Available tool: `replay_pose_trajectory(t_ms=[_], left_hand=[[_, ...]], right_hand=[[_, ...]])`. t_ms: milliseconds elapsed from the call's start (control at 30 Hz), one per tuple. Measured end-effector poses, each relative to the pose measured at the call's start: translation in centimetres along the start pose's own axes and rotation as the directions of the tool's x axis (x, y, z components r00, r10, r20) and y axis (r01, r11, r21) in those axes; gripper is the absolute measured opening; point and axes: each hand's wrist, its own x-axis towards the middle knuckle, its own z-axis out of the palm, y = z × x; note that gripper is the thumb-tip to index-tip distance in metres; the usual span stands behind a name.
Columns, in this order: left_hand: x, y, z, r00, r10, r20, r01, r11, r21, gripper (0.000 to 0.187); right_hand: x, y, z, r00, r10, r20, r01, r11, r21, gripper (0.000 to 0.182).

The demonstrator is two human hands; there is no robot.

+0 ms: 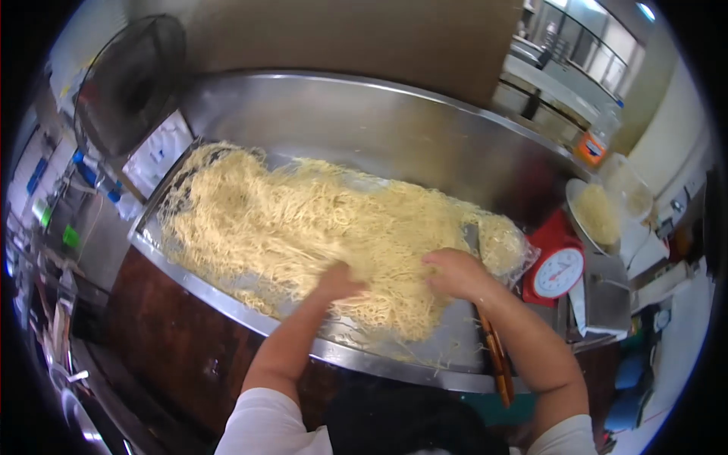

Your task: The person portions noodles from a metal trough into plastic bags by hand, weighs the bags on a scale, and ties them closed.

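A wide heap of pale yellow noodles (303,220) lies loose across a long stainless-steel tray (462,356) with a tall back wall. My left hand (339,282) is at the heap's near side, smeared by motion, its fingers hard to make out against the strands. Further right, my right hand (453,273) has its fingers bent into the noodles, the fingertips partly hidden. Between both hands the strands look blurred. A clear plastic bag of noodles (502,246) rests at the heap's right end.
To the right stand a red dial scale (557,271) and a bowl of noodles (595,214). Wooden sticks (496,356) lean over the tray's front edge near my right forearm. A fan (133,87) stands at the back left, a bottle with an orange label (599,136) at the back right.
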Motion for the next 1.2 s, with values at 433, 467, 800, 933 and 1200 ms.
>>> replay_pose_trajectory(t_ms=[433,467,800,933,1200], left_hand=[[-7.9,-4.0,-3.3,0.975,-0.099,-0.200,0.080,0.992,-0.097,0.056],[-7.6,-5.8,-3.5,0.908,-0.036,-0.417,0.009,0.998,-0.065,0.049],[4.3,-7.2,-6.6,0.881,0.221,-0.418,-0.037,0.914,0.404,0.063],[13.3,-11.3,-14.8,0.915,-0.372,-0.157,0.387,0.918,0.081,0.056],[17.4,-11.2,-7.2,0.924,0.358,0.137,-0.383,0.879,0.284,0.069]], right_hand=[[4.7,1.5,16.2,0.990,0.025,-0.136,-0.046,0.987,-0.153,0.031],[8.1,3.1,17.2,0.981,0.192,-0.011,-0.192,0.977,-0.089,0.028],[10.0,-1.2,13.6,0.973,0.071,0.220,-0.070,0.997,-0.011,0.035],[2.8,0.2,13.9,0.925,0.146,0.351,-0.158,0.987,0.006,0.052],[12.8,-7.8,5.7,0.924,0.304,-0.232,-0.231,0.927,0.294,0.024]])
